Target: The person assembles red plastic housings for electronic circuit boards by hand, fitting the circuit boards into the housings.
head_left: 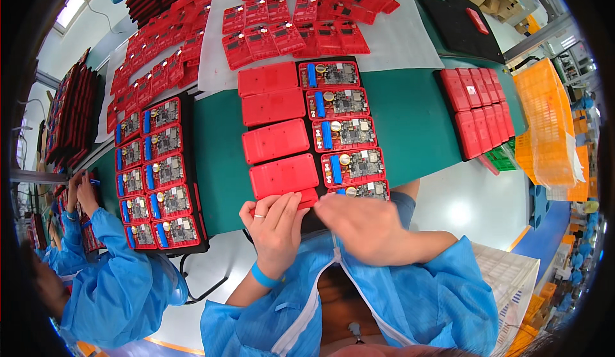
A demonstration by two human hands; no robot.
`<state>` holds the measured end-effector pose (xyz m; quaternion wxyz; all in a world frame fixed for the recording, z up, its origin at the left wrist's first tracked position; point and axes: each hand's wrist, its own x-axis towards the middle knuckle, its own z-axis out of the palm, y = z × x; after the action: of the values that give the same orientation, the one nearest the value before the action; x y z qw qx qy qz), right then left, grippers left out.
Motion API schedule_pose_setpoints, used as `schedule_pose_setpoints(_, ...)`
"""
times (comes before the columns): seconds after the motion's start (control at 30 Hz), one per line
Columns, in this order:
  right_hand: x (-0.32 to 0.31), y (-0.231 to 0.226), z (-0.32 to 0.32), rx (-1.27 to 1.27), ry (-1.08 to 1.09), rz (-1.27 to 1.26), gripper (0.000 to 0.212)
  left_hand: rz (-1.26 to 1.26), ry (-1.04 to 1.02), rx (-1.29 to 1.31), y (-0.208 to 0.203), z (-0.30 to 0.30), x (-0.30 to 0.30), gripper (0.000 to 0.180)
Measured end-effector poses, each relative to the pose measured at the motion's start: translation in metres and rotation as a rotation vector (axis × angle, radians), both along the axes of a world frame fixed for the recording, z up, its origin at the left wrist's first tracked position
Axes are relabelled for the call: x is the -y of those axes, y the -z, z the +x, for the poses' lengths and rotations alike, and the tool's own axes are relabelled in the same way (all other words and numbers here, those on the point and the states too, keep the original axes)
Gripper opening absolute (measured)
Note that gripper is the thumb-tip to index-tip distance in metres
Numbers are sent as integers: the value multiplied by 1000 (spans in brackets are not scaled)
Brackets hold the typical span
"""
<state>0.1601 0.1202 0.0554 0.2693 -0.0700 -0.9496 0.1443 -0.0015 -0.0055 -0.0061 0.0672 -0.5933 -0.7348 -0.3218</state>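
In the head view, my left grip [275, 229] is clamping a red case piece [308, 199] at the black tray's [311, 140] near end; my right grip [364, 227] is blurring beside it, closure unclear. I'm likely aligning it; next calls for even pressing.

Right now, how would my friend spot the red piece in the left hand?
On the green table, find four flat red covers lined up beside circuit boards. The red piece is next, past their near end; unlike them, the left hand grips it.
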Motion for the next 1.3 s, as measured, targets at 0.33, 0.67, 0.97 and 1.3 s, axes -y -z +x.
schedule_pose_setpoints(0.33,-111,64,56,-123,648,-400,21,-117,14,110,-4,-1,16,42)
schedule_pose_setpoints(0.67,-166,111,88,-108,753,-136,27,-101,27,97,40,12,46,36)
schedule_pose_setpoints(0.97,-210,114,86,-78,705,-35,28,-82,60,111,48,9,39,35)
schedule_pose_setpoints(1.3,-251,85,-21,-89,710,-68,38,-93,93,134,42,4,36,39)
